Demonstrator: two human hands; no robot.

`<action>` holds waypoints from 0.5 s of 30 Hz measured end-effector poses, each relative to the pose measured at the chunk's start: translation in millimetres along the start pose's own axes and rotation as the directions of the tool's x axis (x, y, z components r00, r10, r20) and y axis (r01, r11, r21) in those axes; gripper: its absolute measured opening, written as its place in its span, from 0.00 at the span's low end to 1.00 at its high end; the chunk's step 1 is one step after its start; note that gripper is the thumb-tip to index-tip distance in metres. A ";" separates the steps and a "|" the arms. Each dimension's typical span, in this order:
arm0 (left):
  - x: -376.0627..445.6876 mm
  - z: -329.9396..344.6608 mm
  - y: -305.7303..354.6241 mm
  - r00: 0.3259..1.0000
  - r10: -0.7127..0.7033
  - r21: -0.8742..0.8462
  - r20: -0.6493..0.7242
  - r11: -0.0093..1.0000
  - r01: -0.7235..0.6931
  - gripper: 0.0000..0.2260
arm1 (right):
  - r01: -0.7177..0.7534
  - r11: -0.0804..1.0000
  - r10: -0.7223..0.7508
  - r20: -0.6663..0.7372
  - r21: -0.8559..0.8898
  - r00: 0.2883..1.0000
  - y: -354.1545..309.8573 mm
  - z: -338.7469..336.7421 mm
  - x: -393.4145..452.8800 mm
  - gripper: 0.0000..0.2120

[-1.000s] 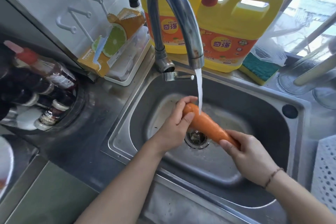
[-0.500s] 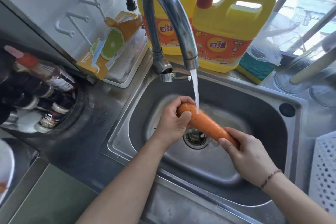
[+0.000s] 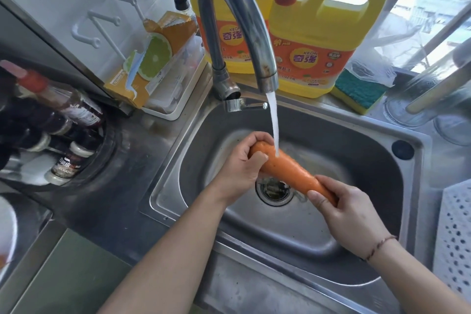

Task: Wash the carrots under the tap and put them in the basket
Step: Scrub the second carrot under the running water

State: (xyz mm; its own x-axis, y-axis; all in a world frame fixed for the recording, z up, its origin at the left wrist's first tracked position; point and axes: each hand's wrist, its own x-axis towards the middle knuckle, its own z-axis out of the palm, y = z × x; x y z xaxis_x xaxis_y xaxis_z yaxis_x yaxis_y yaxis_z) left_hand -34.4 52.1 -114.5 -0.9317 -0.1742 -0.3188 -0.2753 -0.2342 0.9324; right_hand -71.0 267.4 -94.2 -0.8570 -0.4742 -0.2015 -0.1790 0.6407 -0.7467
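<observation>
while water runs from the curved steel tap (image 3: pixel 237 20) in a thin stream, a single carrot (image 3: pixel 288 171) is held over the steel sink (image 3: pixel 318 135), directly above the drain (image 3: pixel 274 190); the stream lands on the carrot's thick end. the left hand (image 3: pixel 239 168) grips that thick end, its fingers (image 3: pixel 257 140) curled over the top and the thumb pressed against the near side. the right hand (image 3: pixel 349 214) holds the narrow end, fingers wrapped round it and the thumb lying along the carrot; a thin cord bracelet (image 3: pixel 379 246) sits on that wrist. the carrot lies tilted, thick end farther from the person and to the left, narrow end nearer and to the right. behind the tap stand two yellow detergent jugs (image 3: pixel 318 41) with orange labels, and just right of them a green and yellow sponge (image 3: pixel 359 90). left of the tap an orange carton (image 3: pixel 150 58) printed with a lime slice leans on a white tray (image 3: pixel 178 99). sauce bottles (image 3: pixel 63 120) stand in a round recess at the far left of the bench (image 3: pixel 122 168). a white perforated basket (image 3: pixel 456 237) shows at the right edge, beside the sink
</observation>
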 end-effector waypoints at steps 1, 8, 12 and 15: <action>1.0 -0.4 -1.7 1.000 0.008 -0.006 -0.011 1.000 -0.008 0.11 | 0.002 1.000 -0.002 -0.003 -0.006 1.000 -0.4 1.1 0.0 0.09; 1.6 2.5 1.7 0.999 -0.005 0.018 -0.052 1.000 0.006 0.08 | -0.038 0.999 0.038 0.024 0.006 0.999 -1.4 3.9 5.8 0.07; -3.4 -8.7 6.5 0.989 -0.081 0.038 0.123 0.996 0.077 0.16 | -0.099 0.993 0.092 0.096 0.065 0.991 7.7 -1.5 10.5 0.04; -3.8 -8.9 5.7 0.996 -0.032 0.139 0.079 0.990 0.021 0.19 | -0.114 0.989 0.102 0.120 0.097 0.987 7.6 -1.2 12.9 0.04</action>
State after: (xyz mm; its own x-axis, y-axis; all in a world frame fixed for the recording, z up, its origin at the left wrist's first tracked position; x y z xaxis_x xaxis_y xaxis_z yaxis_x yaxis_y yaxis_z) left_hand -30.3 42.9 -109.5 -0.9381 -0.0907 -0.3344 -0.3251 -0.1031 0.9400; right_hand -84.0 266.9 -101.7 -0.8066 -0.4754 -0.3514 -0.0326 0.6292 -0.7765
